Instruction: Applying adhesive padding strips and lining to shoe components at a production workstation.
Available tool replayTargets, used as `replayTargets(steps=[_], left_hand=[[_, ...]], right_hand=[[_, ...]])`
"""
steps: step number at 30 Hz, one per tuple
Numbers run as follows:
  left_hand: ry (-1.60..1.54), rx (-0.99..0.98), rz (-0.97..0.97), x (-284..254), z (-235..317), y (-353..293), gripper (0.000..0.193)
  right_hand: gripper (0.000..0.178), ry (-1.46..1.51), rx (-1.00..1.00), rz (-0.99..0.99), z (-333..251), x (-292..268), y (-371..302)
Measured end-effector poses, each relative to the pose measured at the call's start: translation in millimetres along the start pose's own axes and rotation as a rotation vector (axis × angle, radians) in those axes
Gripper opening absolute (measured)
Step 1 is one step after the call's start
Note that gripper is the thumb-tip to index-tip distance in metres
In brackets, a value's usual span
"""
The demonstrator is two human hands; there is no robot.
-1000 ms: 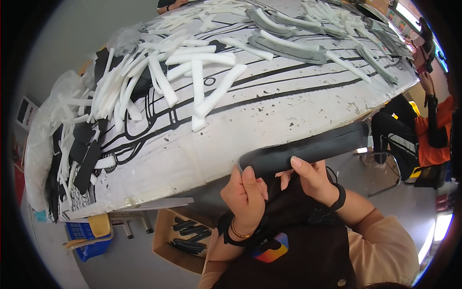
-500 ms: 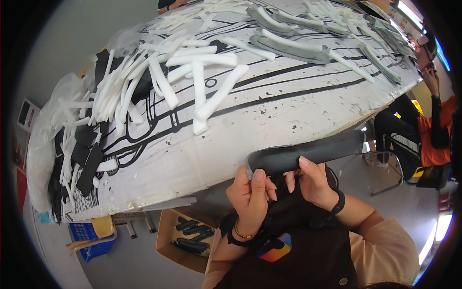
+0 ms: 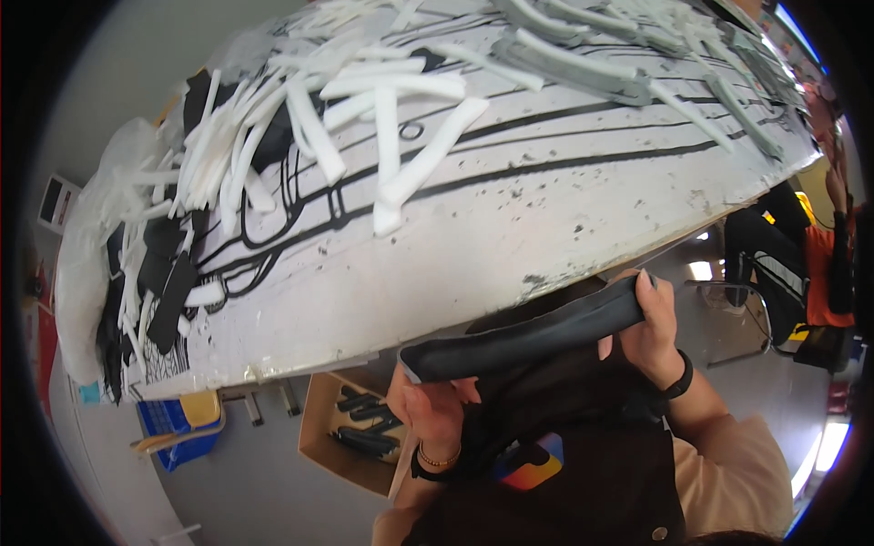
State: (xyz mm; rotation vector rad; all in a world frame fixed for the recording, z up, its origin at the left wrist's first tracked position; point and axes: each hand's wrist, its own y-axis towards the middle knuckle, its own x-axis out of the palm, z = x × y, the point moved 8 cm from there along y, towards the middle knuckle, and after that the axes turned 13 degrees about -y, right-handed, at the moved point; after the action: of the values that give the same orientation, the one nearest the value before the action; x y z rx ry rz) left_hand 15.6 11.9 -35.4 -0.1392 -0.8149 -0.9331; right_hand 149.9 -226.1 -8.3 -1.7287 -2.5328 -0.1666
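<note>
Fingers of the R hand [image 3: 654,329] are clamped on one end of a black curved strip [image 3: 528,342], thumb showing at the tip. L hand [image 3: 431,414] is touching the other end from below, can't tell if it's gripping tbh. Strip's in front of the dark apron [image 3: 583,464], near the table [image 3: 437,287] edge. Bunch of white strips [image 3: 387,136] up there, cardboard box [image 3: 330,462] w/ black pcs [image 3: 366,441] below.
</note>
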Motion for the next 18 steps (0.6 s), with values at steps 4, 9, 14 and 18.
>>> replayTargets(steps=[4,9,14,18], left_hand=[[0.124,-0.201,0.085,-22,3,0,0.03],[0.044,-0.233,0.129,-72,19,-27,0.024],[0.126,-0.22,0.51,-181,57,-92,0.018],[0.274,-0.127,0.848,-287,107,-175,0.021]], right_hand=[[0.053,-0.041,0.089,-0.092,3,9,3],[0.049,-0.124,0.245,-0.296,6,21,43],[0.045,-0.255,0.287,-0.536,52,32,37],[0.042,-0.379,0.304,-0.71,86,35,13]])
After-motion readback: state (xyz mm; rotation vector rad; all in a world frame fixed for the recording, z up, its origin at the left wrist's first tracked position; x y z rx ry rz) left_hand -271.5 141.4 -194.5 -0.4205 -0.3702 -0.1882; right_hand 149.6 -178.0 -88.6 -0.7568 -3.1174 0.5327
